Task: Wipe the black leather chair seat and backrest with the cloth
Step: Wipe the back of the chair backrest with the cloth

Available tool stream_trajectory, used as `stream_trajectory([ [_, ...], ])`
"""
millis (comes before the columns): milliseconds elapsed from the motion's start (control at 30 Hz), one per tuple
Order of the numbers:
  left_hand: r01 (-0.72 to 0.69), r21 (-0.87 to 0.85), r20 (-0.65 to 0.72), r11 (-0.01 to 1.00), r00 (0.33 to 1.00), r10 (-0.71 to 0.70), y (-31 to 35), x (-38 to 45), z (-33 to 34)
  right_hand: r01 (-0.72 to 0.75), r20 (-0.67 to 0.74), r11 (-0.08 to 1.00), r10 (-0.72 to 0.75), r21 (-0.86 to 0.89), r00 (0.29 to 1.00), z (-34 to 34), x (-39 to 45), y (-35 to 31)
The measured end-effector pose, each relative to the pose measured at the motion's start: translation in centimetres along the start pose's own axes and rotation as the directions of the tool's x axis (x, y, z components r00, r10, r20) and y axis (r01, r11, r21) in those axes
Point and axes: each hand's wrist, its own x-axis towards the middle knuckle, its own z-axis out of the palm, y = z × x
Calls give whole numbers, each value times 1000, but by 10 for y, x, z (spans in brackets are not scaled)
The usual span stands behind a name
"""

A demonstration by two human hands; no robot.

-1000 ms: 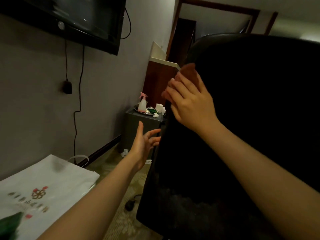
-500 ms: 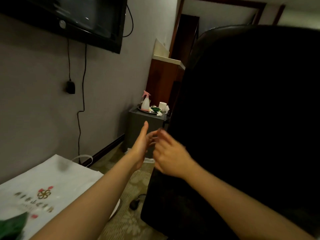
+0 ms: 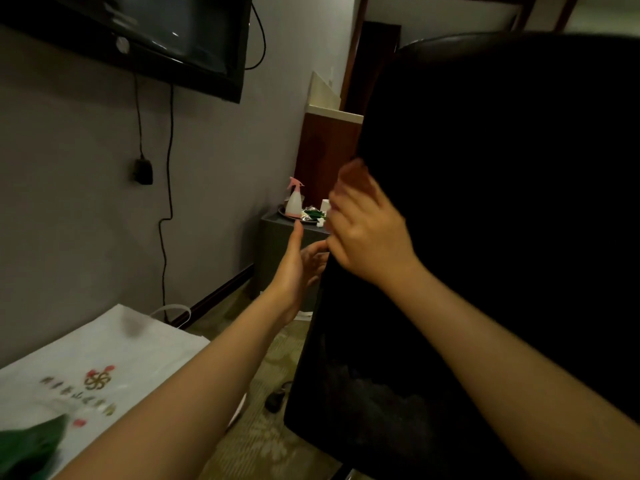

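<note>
Two bare hands work at the left edge of the chair backrest (image 3: pixel 485 202), which fills the right half of the view as a tall black slab seen from behind or the side; which face it is cannot be told in the dark. The right hand (image 3: pixel 370 237) lies flat against that edge, its fingers (image 3: pixel 349 202) curled over a reddish cloth (image 3: pixel 351 169) and pressing it to the leather; only a corner of the cloth shows above the fingertips. The left hand (image 3: pixel 298 268) is open, fingers spread and holding nothing, close beside the same edge just below the right one.

Judging from this, the stroke in hand runs along the backrest's side. To do it well, the palm should stay flat so the whole cloth bears on the leather, passes should overlap, and the free hand would do best bracing the chair so it cannot swivel. The seat is not visible, so it probably remains to be wiped.

Counted: one chair, one cloth, two hands. Beyond them, one wall-mounted television (image 3: pixel 145 32), one spray bottle (image 3: pixel 294 199) on a small grey cabinet (image 3: pixel 277 244) against the wall, and one white printed bag (image 3: pixel 97 368) at lower left.
</note>
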Motion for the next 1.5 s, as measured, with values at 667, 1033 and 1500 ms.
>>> stream_trajectory([
  [667,291,71,-220,954,937,-269,-138,5,-79,167,613,981,-193,101,766,120,-121,-175],
  [1033,285,184,-314,940,924,-219,-168,21,-82,330,673,928,-357,174,648,129,-207,-211],
  [1500,189,95,-361,977,922,-143,-192,-32,-51,108,561,990,-140,90,816,106,-230,-180],
])
